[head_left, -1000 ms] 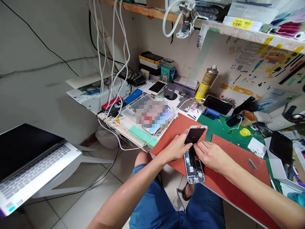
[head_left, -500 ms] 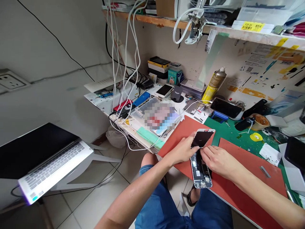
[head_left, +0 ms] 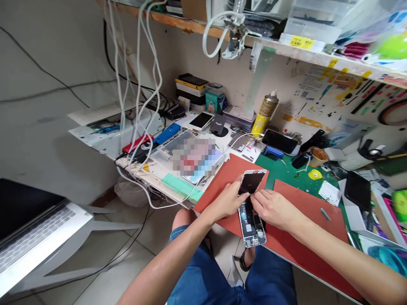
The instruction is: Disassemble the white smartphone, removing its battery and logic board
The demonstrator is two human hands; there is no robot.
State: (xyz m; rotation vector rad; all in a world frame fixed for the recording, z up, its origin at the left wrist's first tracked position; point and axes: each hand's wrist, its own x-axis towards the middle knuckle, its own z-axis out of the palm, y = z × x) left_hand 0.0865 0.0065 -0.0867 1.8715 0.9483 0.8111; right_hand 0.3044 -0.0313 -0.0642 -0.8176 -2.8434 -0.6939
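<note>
Opened phone, both hands pinching (fingers curled)

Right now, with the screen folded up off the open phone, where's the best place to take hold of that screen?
Probably by the long side edges of the screen, from its free far end: it stands tilted, near end joined to the phone body, where both hands, left and right, crowd.

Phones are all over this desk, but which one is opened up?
The phone on the red mat, between the left hand and right hand. Its screen is lifted, showing its insides; the others are closed.
</note>
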